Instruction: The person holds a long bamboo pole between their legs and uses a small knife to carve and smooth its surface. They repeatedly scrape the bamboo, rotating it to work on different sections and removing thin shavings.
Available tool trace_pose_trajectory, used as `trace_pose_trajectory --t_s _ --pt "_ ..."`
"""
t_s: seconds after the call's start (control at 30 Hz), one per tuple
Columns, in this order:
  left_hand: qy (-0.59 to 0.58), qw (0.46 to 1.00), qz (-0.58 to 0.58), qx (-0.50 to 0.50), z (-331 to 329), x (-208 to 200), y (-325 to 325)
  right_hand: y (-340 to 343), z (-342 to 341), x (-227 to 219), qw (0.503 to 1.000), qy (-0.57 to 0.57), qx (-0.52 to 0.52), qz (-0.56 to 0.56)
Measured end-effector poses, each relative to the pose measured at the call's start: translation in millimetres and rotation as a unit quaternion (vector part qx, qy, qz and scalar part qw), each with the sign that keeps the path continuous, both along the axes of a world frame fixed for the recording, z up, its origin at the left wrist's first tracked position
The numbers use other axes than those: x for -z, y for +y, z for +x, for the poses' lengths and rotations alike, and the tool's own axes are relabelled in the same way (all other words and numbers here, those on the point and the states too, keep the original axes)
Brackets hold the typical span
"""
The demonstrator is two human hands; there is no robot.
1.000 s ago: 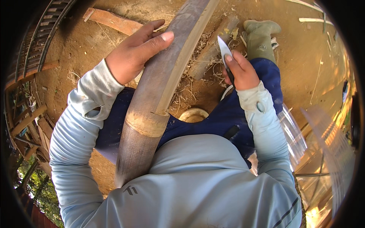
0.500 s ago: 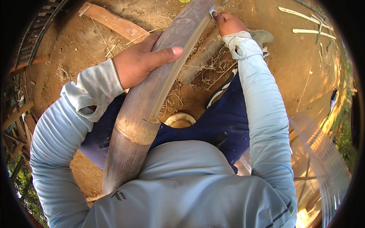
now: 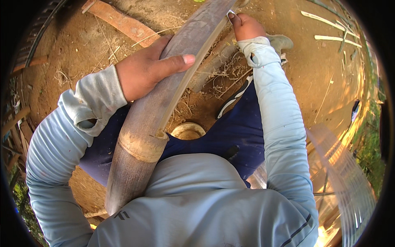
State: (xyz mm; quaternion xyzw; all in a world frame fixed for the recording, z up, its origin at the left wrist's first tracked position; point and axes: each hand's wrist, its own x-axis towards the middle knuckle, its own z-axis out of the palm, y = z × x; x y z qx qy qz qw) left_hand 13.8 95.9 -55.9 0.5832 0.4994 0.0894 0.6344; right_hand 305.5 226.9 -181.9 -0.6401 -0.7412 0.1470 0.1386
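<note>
A thick grey-brown bamboo pole [image 3: 138, 117] slants from against my torso up to the far edge of view. Along its right side runs a pale cut edge, ending in a notch by the light-coloured node ring [image 3: 142, 146]. My left hand [image 3: 144, 68] is clasped over the pole from the left, thumb lying across the top. At the far end of the cut edge, my right hand [image 3: 249, 28] pinches a small whitish flat piece [image 3: 231, 14] against the bamboo. Most of that piece is hidden by the fingers, so its kind is unclear.
A round shallow bowl [image 3: 188, 131] sits on the dirt between my legs. Beyond the pole lies a reddish plank [image 3: 123, 20], and dry fibres and a log [image 3: 205, 74] are under it. Pale strips [image 3: 329, 22] lie far right; a clear corrugated sheet [image 3: 345, 173] stands near right.
The whole view has shifted slightly, moving the pole and arms a little left in the picture. Both hands keep their holds, the right one still at the cut edge.
</note>
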Motion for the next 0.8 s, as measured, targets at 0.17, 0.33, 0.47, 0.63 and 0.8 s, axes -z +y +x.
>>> trace_pose_trajectory --t_s 0.17,0.33,0.47,0.63,0.8 --pt "-0.009 0.998 0.054 -0.038 0.0 13.6 -4.9 -31.9 -10.0 -12.1 0.998 0.048 -0.045 -0.01" --pt "-0.004 0.999 0.038 -0.034 1.8 3.6 -4.9 -14.5 -4.7 -5.8 0.999 0.038 -0.027 -0.017" --pt "-0.013 0.998 0.045 -0.049 2.4 5.2 -6.6 -43.2 -18.3 -21.3 0.997 0.061 -0.045 -0.033" --pt "-0.018 0.999 0.029 -0.039 2.4 2.4 -4.2 -37.0 -16.0 -23.3 0.996 0.05 -0.035 -0.057" --pt "-0.01 0.997 0.065 -0.05 2.2 11.6 -6.7 -53.5 -18.3 -23.4 0.995 0.066 -0.051 -0.052"
